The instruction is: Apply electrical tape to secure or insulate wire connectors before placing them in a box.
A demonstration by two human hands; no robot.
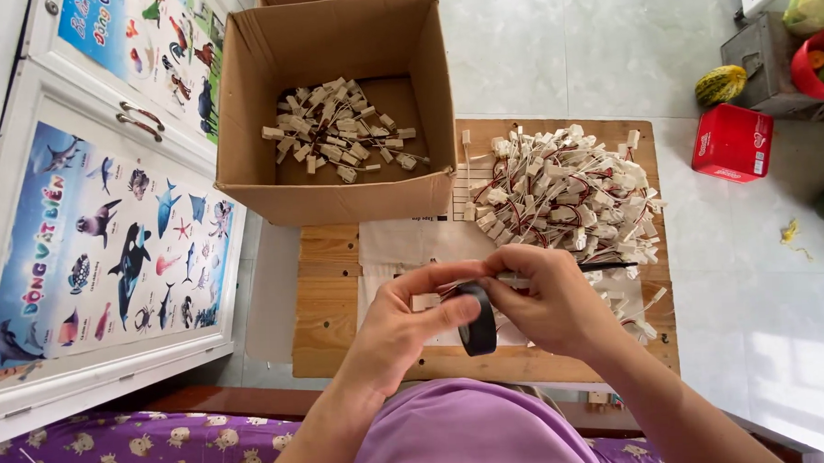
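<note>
A roll of black tape [478, 322] is hanging between the two hands, just above the near edge of the small wooden table [328, 307], with the left hand [406, 327] on its left and the right hand [547, 300] on its right. A small white connector [425, 301] with thin wires is sitting at the left fingertips, touching the tape's top.

One tape roll is showing. One open cardboard box [333, 52] is standing at the table's far left, holding a loose scatter of white connector pieces [340, 134], too many and too tangled to count. One big heap of wired connectors [570, 194] is lying on the table's far right, just beyond the right hand. One red box [731, 143] is resting on the floor, well apart.

The left hand is curling half closed, its thumb and fingers pinching the connector against the roll. The right hand is clenching more tightly, fingers folded over; it seems to be gripping the tape's free end, though that is hidden.
</note>
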